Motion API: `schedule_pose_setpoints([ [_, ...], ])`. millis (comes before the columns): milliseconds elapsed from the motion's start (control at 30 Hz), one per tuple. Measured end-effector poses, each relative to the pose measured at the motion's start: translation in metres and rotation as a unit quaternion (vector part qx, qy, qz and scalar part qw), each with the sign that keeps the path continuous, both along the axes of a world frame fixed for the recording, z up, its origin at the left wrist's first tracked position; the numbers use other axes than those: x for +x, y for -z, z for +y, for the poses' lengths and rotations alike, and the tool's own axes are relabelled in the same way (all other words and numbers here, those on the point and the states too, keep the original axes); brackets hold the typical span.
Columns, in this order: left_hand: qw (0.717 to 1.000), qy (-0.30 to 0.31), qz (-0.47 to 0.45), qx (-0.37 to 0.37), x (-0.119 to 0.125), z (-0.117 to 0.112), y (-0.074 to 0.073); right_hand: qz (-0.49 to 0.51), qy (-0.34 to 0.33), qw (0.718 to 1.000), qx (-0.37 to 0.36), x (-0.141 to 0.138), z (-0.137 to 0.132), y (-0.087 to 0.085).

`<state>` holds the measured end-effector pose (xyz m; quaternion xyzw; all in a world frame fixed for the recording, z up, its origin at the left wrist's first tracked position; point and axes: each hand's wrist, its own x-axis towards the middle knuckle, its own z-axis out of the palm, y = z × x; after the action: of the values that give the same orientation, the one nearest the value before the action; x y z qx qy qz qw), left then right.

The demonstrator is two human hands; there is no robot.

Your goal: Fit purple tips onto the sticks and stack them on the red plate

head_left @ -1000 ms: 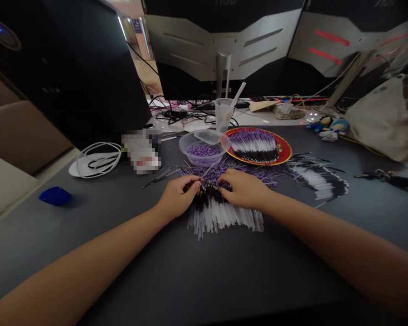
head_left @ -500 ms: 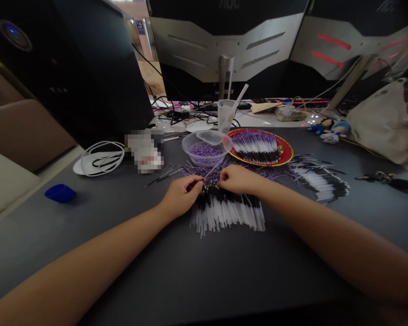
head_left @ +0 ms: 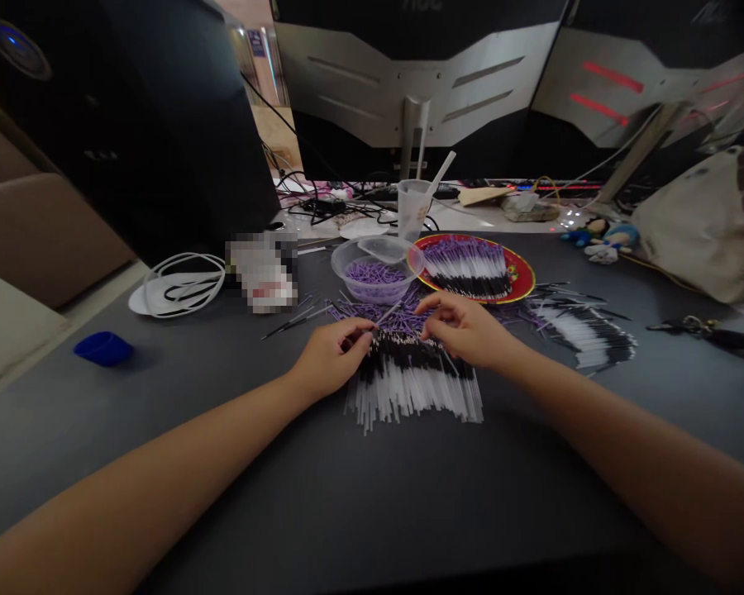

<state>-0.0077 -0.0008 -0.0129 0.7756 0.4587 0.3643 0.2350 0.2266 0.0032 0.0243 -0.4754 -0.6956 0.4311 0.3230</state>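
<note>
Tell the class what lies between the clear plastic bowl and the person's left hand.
Loose purple sticks lie scattered between the clear plastic bowl and the left hand, as the head view shows.

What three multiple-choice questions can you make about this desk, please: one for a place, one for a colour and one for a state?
1. Where is the clear plastic bowl?
A. Left of the round red plate
B. Inside the white bag
C. On the black computer case

2. What colour are the short sticks in the bowl?
A. Green
B. Purple
C. Orange

3. What does the left hand do?
A. Lies flat, away from all sticks
B. Holds the plastic cup
C. Pinches at the top of the long black-and-white sticks

1: A, the bowl stands at the plate's left edge.
2: B, purple shows through the bowl.
3: C, its fingers close at the pile's upper end.
</note>
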Motion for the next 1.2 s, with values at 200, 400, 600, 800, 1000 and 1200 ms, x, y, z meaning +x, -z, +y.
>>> schedule_pose_setpoints([
  [200, 0.995, 0.029, 0.061, 0.079, -0.002, -0.004, -0.002, 0.085, 0.011, 0.995, -0.053, 0.01, -0.008, -0.012],
  [400, 0.977, 0.095, 0.111, 0.158, -0.003, -0.01, -0.007, 0.181, 0.056, 0.982, -0.015, 0.006, -0.014, -0.014],
  [600, 0.965, 0.117, 0.144, 0.187, -0.002, -0.011, -0.01, 0.222, 0.005, 0.974, -0.049, 0.004, -0.021, -0.015],
  [800, 0.962, 0.128, 0.139, 0.195, -0.002, -0.011, -0.008, 0.214, -0.014, 0.975, -0.063, 0.002, -0.024, -0.015],
  [1000, 0.961, 0.13, 0.129, 0.205, -0.002, -0.011, -0.007, 0.226, -0.031, 0.972, -0.062, 0.001, -0.023, -0.012],
  [1200, 0.962, 0.129, 0.119, 0.211, -0.003, -0.01, -0.006, 0.246, -0.042, 0.966, -0.069, 0.001, -0.022, -0.012],
])
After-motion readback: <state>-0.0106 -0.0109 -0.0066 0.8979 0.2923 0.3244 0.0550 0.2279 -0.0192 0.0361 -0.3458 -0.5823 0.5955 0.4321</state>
